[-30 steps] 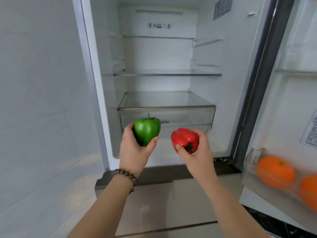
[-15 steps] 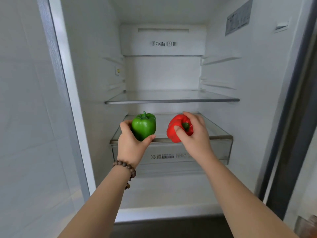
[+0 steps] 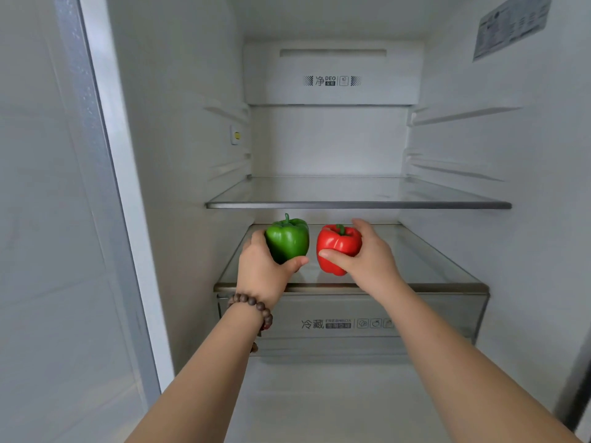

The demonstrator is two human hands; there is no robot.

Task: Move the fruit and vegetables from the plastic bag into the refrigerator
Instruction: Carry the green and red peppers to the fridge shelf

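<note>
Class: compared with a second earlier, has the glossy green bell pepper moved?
Yes. The glossy green bell pepper, held by the left hand, went up and inward, from before the clear drawer front to above its lid.

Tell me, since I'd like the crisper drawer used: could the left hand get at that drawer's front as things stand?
Probably not yet. The left hand grips the green pepper above the glass cover, so it is occupied. The drawer front below is unobstructed, though, once the pepper is set down.

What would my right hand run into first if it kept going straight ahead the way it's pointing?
Probably nothing soon: the right hand, gripping the red pepper, points over the drawer's glass cover toward the fridge's back wall. That wall would likely come first, though depth is unclear.
</note>
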